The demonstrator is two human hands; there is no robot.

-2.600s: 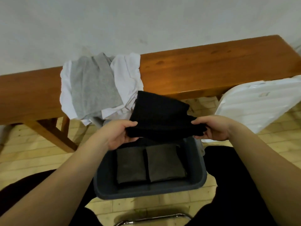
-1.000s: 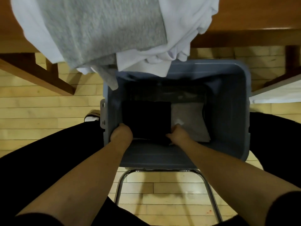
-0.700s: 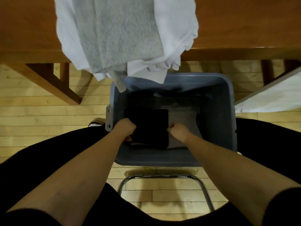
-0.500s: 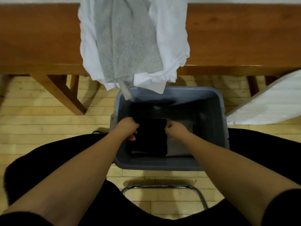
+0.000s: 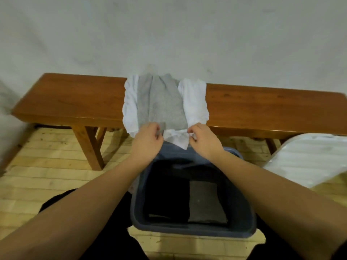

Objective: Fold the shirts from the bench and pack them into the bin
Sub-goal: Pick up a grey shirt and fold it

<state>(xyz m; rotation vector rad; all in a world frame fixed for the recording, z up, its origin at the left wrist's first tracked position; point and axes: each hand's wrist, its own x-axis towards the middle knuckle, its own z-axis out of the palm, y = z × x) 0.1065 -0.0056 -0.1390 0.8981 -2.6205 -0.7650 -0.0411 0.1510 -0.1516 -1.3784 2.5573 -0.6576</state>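
At the bench (image 5: pixel 262 106) edge, both hands (image 5: pixel 148 141) (image 5: pixel 203 140) pinch the grey shirt's (image 5: pixel 159 102) hem.

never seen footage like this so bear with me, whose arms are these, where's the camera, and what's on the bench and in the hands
There is no machine here. The arms belong to a person wearing a camera on the head, so you look forward and down along them. There is only this one view.

On the wooden bench lies a grey shirt on top of a white shirt; both hang over the near edge. The left hand pinches the grey shirt's hem. The right hand grips cloth at that edge too, seemingly the white shirt.

Below, between the knees, is a grey bin holding a folded black shirt and a folded grey one side by side.
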